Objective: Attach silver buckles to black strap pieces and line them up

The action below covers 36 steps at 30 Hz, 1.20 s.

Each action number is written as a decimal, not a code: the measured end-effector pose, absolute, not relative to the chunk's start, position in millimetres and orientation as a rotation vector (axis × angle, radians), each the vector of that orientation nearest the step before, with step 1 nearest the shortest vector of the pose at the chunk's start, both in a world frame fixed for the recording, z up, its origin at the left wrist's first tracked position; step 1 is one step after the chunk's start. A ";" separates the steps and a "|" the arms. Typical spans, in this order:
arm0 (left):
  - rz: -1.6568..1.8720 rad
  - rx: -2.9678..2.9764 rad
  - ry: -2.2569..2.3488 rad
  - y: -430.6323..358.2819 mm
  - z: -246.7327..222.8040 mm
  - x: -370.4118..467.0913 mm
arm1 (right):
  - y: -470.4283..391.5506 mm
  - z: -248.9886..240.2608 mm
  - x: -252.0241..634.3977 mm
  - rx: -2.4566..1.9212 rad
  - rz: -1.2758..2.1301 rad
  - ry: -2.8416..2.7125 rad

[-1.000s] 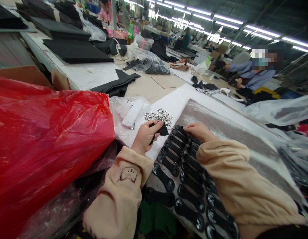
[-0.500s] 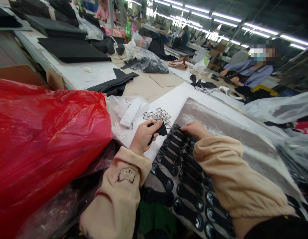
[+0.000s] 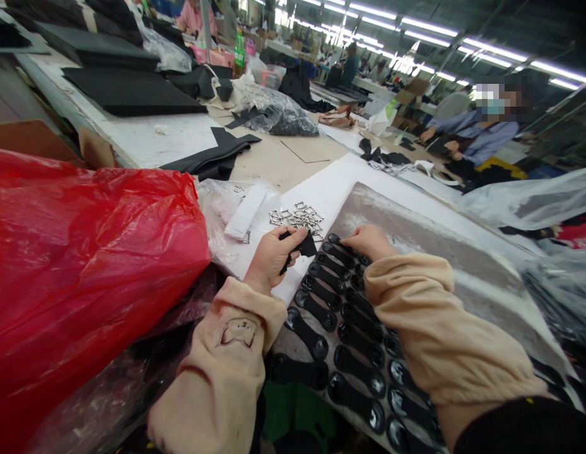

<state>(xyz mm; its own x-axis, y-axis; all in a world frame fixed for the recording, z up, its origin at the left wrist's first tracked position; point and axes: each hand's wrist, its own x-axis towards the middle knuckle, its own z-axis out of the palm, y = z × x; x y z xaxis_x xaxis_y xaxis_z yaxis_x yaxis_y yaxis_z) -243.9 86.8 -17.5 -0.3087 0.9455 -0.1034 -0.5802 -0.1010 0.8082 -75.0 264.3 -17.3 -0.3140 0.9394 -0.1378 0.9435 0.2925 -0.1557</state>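
My left hand (image 3: 272, 255) is closed around a few black fabric tabs (image 3: 306, 244), held just off the near-left corner of a grey board (image 3: 444, 252). Rows of glossy black dog-bone-shaped tabs (image 3: 342, 328) lie on that board. The fingertips of my right hand (image 3: 366, 239) press on the topmost tab of the rows. A small heap of silver metal rings (image 3: 298, 218) lies on white paper (image 3: 340, 183) just beyond my left hand.
A big red plastic bag (image 3: 84, 265) fills the left. A clear bag holding a white strip (image 3: 245, 211) sits beside the rings. Black sheets (image 3: 132, 94) and folded black cloth (image 3: 217, 157) lie farther up the table. A masked person (image 3: 482, 135) sits at the far right.
Both hands stay in place at the top of the tab rows; the view has shifted slightly, so everything sits a little lower-left in the earlier frames.
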 end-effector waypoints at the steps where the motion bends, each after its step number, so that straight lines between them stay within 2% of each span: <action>1: 1.674 0.549 0.945 86.9 -17.6 -243.8 | 264.0 -17.2 -72.9 1.826 -0.307 2.514; 10: 1.670 0.529 0.915 85.4 -16.1 -244.5 | 260.8 -4.0 -49.0 1.843 -0.247 2.660; 14: 1.667 0.522 0.916 85.4 -15.5 -243.8 | 250.5 -7.5 -37.7 1.471 0.039 2.892; 18: 1.666 0.536 0.897 85.0 -16.4 -243.6 | 235.3 -18.4 -34.3 1.220 0.094 2.853; 28: 1.653 0.556 0.901 84.8 -15.0 -243.1 | 234.2 -22.0 -35.2 1.347 0.098 2.778; 36: 1.632 0.587 0.922 82.6 -12.3 -241.0 | 226.0 0.4 -43.8 1.612 -0.200 2.850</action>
